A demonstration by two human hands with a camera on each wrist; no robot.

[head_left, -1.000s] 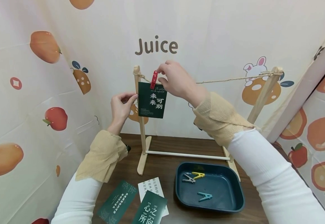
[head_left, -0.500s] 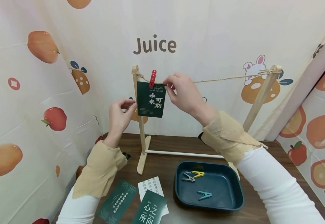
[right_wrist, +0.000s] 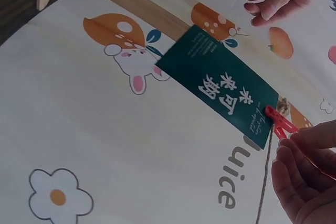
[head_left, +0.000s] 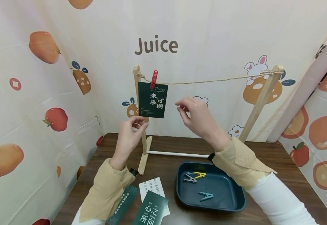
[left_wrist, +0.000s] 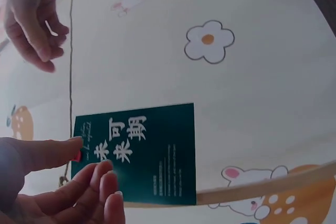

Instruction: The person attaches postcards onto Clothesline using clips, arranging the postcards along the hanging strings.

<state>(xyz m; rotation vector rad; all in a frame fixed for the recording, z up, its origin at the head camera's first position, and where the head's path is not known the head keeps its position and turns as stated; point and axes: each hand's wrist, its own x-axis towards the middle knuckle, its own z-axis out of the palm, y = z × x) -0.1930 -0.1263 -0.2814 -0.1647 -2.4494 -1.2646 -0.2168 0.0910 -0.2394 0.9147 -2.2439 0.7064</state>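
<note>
A dark green card with white characters hangs from a twine line, pinned at its top edge by a red clothespin. Just below the card's lower left corner is my left hand, its fingers loosely bent around nothing. To the right of the card my right hand hangs in the air, relaxed, with its thumb and forefinger apart. In the right wrist view the fingertips overlap the clothespin's handles, while the head view shows that hand well away from it. The left wrist view has the card behind my left fingers.
The twine runs between two wooden posts, joined low down by a white rod. A blue tray holds a yellow, a grey and a teal clothespin. Green and white cards lie on the brown table at its front left.
My right hand has left the red clothespin and moved down to the right. My left hand has come off the card's left edge and dropped lower. The card stays hanging.
</note>
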